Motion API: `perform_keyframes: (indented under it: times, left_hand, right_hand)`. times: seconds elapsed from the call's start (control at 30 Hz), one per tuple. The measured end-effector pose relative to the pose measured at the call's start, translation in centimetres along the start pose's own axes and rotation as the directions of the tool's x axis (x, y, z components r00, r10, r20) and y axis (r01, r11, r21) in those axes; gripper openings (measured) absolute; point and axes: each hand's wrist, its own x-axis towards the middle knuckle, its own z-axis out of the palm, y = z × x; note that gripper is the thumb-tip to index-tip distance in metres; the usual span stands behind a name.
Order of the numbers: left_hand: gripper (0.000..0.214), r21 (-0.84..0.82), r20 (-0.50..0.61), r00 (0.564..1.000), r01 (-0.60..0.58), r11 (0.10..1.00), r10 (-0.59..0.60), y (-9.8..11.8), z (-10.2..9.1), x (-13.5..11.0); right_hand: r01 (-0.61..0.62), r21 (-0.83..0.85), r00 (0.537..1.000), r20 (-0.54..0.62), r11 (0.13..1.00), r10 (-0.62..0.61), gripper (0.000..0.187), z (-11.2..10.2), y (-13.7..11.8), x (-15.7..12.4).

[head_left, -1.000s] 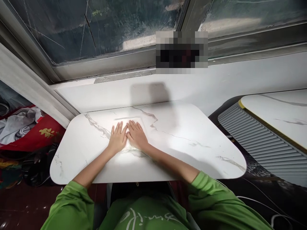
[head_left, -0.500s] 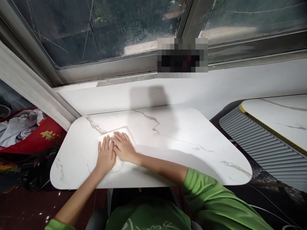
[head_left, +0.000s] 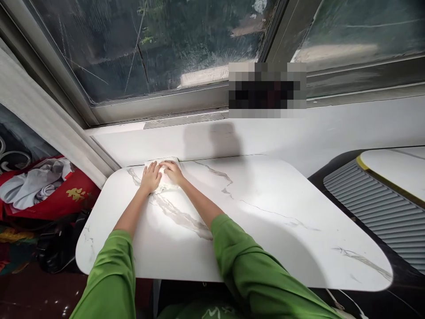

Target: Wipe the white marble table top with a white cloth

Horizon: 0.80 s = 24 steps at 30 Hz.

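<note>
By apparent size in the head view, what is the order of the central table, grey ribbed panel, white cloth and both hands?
Central table
Grey ribbed panel
White cloth
Left hand, right hand: alike, not ranked

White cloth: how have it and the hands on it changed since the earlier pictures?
The white cloth slid left and toward the person, then away to the far edge of the table, by the wall. The left hand and right hand moved with it, both staying on it. Table and wall stayed put.
</note>
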Motion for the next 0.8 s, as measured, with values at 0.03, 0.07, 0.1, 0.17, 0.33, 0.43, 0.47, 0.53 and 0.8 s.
perform_keyframes:
  times: [0.03, 0.07, 0.1, 0.17, 0.33, 0.43, 0.47, 0.53, 0.8]
  left_hand:
    - [0.044, 0.004, -0.005, 1.000, 0.006, 1.000, -0.006, 0.1, 0.1, 0.2]
    - [0.044, 0.007, -0.006, 1.000, 0.013, 1.000, -0.013, 0.3, 0.1, 0.2]
    - [0.044, 0.008, -0.006, 1.000, 0.021, 1.000, -0.021, 0.5, 0.2, 0.1]
    - [0.045, 0.011, -0.003, 1.000, 0.029, 1.000, -0.029, 1.3, 0.3, -0.5]
    - [0.047, 0.046, -0.023, 1.000, -0.014, 0.999, 0.015, 5.9, 0.4, -3.9]
    - [0.048, 0.046, -0.045, 0.996, -0.079, 0.996, 0.081, 10.2, 0.4, -6.7]
    - [0.049, 0.043, -0.049, 0.994, -0.101, 0.994, 0.103, 11.7, 0.3, -7.7]
    - [0.051, 0.040, -0.058, 0.988, -0.144, 0.989, 0.147, 14.6, 0.3, -9.5]
    - [0.053, 0.011, -0.009, 0.952, -0.307, 0.952, 0.308, 20.7, 0.5, -11.5]
  right_hand:
    - [-0.002, 0.015, 1.000, 0.007, 1.000, 0.001, 0.046, 0.0, 0.0, 0.0]
    - [-0.004, 0.034, 1.000, 0.020, 0.999, 0.004, 0.047, 0.0, 0.0, -0.2]
    - [-0.007, 0.052, 0.999, 0.034, 0.999, 0.005, 0.047, 0.0, -0.1, -0.4]
    - [-0.002, 0.073, 0.999, 0.052, 0.997, -0.001, 0.048, -0.2, -0.2, -1.2]
    - [0.045, 0.056, 0.993, 0.109, 0.997, -0.051, 0.048, -2.8, 0.4, -6.5]
    - [0.096, -0.015, 0.987, 0.133, 0.995, -0.093, 0.050, -5.7, 1.4, -11.2]
    - [0.120, -0.043, 0.983, 0.144, 0.992, -0.113, 0.051, -6.7, 1.7, -12.9]
    - [0.160, -0.101, 0.975, 0.170, 0.982, -0.141, 0.053, -8.7, 2.2, -16.2]
    - [-0.011, -0.219, 0.984, 0.173, 0.976, 0.049, 0.056, -12.6, 4.0, -22.6]
